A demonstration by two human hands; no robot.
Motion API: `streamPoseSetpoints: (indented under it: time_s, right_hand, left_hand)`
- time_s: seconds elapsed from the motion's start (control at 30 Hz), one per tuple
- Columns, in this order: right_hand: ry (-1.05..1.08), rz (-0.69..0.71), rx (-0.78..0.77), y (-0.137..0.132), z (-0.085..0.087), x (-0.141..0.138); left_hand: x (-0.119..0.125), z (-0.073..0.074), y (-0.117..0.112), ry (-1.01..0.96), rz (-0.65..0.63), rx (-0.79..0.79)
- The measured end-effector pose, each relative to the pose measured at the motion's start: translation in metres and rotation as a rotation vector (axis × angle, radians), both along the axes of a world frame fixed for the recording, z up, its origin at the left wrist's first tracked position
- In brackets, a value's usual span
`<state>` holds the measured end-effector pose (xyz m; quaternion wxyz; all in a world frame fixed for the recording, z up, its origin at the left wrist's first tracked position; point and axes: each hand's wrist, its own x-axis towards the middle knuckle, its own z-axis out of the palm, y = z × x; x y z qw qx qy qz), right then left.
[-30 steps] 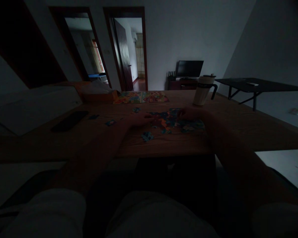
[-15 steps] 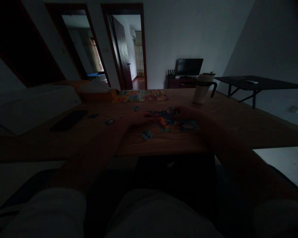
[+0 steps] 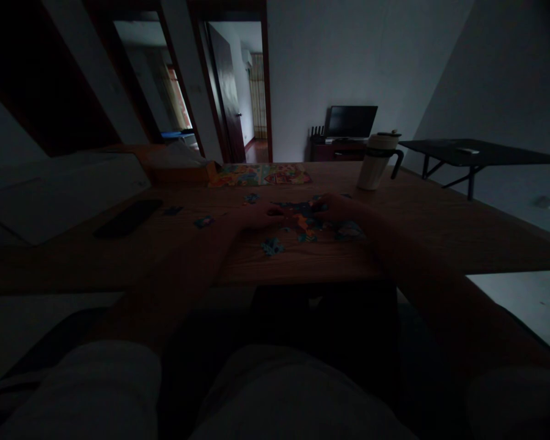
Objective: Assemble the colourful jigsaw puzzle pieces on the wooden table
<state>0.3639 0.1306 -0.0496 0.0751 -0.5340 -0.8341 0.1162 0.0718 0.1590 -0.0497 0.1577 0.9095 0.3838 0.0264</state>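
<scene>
The wooden table (image 3: 440, 226) holds the half-made puzzle (image 3: 318, 223), in the middle. The left hand (image 3: 259, 215) touches it at 9 o'clock, the right hand (image 3: 337, 206) at 12 o'clock. It is too dark to tell how the fingers grip. The tall cup (image 3: 376, 162) stands at 1 o'clock with its lid on, so what is inside is hidden. A bumped arm could tip it. The loose piece (image 3: 272, 247) near the edge could slide off.

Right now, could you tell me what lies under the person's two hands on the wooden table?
The colourful half-assembled jigsaw puzzle lies under the left hand and right hand; the pieces beneath the fingers are hidden.
</scene>
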Motion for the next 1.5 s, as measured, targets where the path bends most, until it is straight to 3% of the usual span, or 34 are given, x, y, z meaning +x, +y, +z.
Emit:
streamPoseSetpoints:
  time_s: [0.27, 0.43, 0.93, 1.13, 1.33, 1.5]
  right_hand:
    - [0.064, 0.065, -0.038, 0.001, 0.001, 0.004]
    - [0.053, -0.041, -0.024, -0.004, 0.003, 0.0]
    - [-0.027, -0.086, -0.001, 0.003, -0.002, 0.0]
    - [0.094, -0.223, 0.249, 0.004, 0.006, 0.014]
    - [0.045, -0.099, -0.032, 0.0, 0.002, 0.006]
    - [0.046, -0.11, -0.087, -0.001, 0.002, 0.007]
  left_hand:
    - [-0.002, -0.004, 0.005, -0.029, -0.075, 0.019]
    - [0.0, 0.0, 0.0, -0.014, -0.057, 0.01]
    - [0.0, -0.004, 0.005, -0.034, -0.052, -0.016]
    - [0.0, -0.002, 0.003, -0.03, -0.061, -0.008]
    - [0.001, 0.002, -0.002, -0.015, -0.038, -0.013]
    - [0.0, 0.001, -0.001, -0.011, -0.019, -0.005]
